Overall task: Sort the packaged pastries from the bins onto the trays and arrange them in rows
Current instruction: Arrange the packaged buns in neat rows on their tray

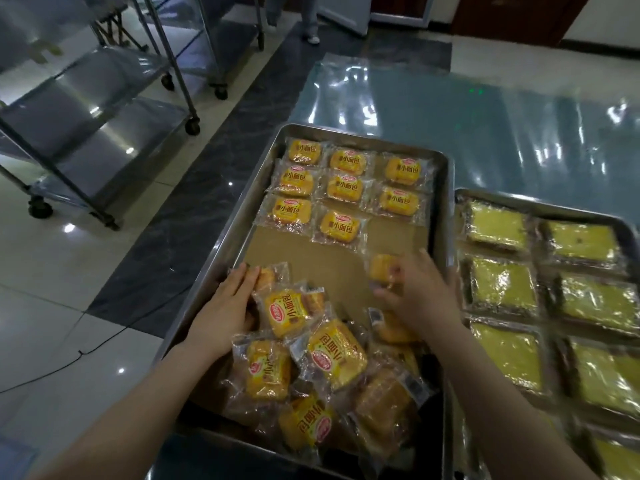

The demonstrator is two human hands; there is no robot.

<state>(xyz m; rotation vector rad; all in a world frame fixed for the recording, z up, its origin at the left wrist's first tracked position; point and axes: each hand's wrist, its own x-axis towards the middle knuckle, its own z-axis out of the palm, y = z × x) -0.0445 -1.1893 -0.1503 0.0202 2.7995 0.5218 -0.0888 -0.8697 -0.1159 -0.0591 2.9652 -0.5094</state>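
A steel tray (263, 174) lined with brown paper holds several orange packaged small breads (344, 187) laid in rows at its far end. A loose heap of the same packs (332, 351) lies at the near end. My left hand (227, 308) rests with straight fingers on a pack (268, 277) at the heap's left edge. My right hand (420, 292) grips one pack (382, 268) just above the paper, near the tray's right side.
A second steel tray (540, 202) to the right carries rows of yellow-green wrapped squares (498, 226). Clear plastic sheeting (450, 109) covers the floor behind. Wheeled steel racks (104, 109) stand at the left. A person's legs (310, 15) are at the far top. A cable (69, 358) crosses the floor.
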